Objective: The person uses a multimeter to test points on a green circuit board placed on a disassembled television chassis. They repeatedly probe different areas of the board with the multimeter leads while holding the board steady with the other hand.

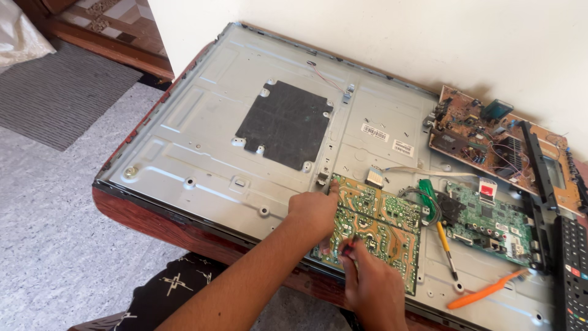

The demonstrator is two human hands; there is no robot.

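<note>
The right hand (375, 288) runs off the bottom edge at the wrist, and what its fingertips pinch is too small to tell. The left hand (315, 211) hides the green circuit board's (380, 230) near corner — the remote control (572, 270) is cut off at right.

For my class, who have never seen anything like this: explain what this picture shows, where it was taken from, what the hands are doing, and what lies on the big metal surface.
The picture comes from a camera worn on a person's head, looking down at their own two bare hands. They work on the metal back panel of a flat screen laid face down on a wooden table. The left hand rests on the upper left corner of a green and cream circuit board. The right hand pinches something small and dark at the board's lower edge; what it is cannot be told. To the right lie a second green circuit board, a yellow-handled screwdriver, an orange pry tool, a brown circuit board and a black remote control.
</note>
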